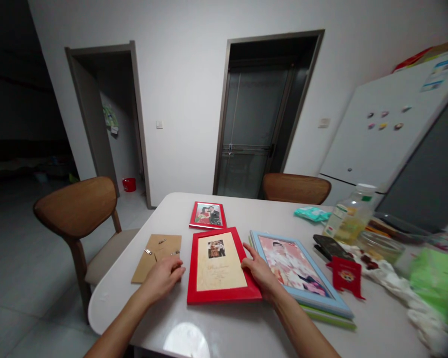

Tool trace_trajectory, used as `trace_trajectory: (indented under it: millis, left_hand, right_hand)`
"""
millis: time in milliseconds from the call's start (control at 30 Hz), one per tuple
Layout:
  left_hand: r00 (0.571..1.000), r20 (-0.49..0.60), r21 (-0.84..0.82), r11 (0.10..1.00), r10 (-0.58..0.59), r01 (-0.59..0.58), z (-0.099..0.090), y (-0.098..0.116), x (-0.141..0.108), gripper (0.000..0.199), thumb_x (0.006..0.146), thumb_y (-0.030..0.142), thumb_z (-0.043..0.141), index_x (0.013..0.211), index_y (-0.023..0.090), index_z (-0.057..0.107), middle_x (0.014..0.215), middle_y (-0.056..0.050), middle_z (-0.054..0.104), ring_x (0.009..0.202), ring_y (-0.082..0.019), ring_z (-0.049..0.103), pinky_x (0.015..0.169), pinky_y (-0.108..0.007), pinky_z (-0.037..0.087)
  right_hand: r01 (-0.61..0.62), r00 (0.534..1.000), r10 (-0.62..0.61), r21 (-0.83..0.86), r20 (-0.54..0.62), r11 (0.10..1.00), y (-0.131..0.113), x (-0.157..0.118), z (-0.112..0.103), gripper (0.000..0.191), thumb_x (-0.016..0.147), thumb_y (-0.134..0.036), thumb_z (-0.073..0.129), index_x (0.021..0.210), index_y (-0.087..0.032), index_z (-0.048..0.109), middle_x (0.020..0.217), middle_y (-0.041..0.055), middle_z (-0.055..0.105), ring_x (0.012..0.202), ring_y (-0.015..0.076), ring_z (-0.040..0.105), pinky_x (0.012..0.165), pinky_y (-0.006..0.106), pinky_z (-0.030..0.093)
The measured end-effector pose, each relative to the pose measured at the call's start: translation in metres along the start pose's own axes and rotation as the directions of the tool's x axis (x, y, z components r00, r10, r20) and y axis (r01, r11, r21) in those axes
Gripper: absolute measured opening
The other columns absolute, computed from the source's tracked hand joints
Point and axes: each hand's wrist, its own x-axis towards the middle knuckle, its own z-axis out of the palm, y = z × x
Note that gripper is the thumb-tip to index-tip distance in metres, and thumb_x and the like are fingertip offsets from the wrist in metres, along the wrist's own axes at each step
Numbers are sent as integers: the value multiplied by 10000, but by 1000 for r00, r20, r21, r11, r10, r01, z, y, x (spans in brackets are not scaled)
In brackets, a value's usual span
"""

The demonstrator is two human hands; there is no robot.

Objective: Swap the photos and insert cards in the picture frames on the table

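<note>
A red picture frame (224, 297) with a cream sheet and a small photo lies in front of me, its right side slightly raised. My right hand (259, 271) grips its right edge, with the thumb on the front and the index finger stretched along the side. My left hand (166, 274) is loosely closed just left of the frame, beside a brown backing board (145, 271) with metal clips. Nothing shows between the left fingers. Behind is a smaller red frame (208, 215) holding a couple's photo. To the right, a light blue frame (302, 266) rests on a green-edged one (332, 318).
Along the table's right side are a bottle of yellowish liquid (349, 214), a black phone-like object (328, 247), a red card (347, 276), a teal packet (311, 214) and a green bag (438, 283). Wooden chairs stand at the left (78, 209) and back (296, 188).
</note>
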Motion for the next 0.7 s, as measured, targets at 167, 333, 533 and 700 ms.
trace_trajectory:
  millis: [167,333,533,700]
  left_hand:
    - [999,38,16,999,-28,28,12,21,-1,216,695,264,503,862,172,604,863,-61,654,836,-209,588,739,-304,434]
    - [990,-42,-191,971,136,-141,43,84,-7,603,641,282,608,1190,170,383,1205,-99,476,1095,-221,440,921,-353,354]
    - [907,-235,-128,914,349,-385,53,113,-5,445,692,123,483,1130,181,432,1049,-86,537,981,-204,499,861,-374,412]
    - [880,-457,-132,969,126,-208,17,77,1,381,686,118,424,1057,187,479,867,-36,526,742,-150,539,678,-286,472]
  right_hand:
    - [-7,1000,4,430,9,903,-16,-13,-5,794,576,-115,415,1304,-220,117,690,-19,607,468,118,549,486,245,453]
    - [38,999,-42,566,-7,824,-36,-24,9,890,537,-111,579,1302,-240,141,684,-34,597,441,89,518,431,199,418]
    - [92,995,-103,413,5,906,-35,-21,11,799,588,-223,617,1277,-210,212,623,-40,571,479,102,526,438,200,417]
    - [115,978,-151,-235,-142,965,-11,-8,-8,614,661,-199,482,1248,-131,315,651,18,602,540,151,563,521,257,435]
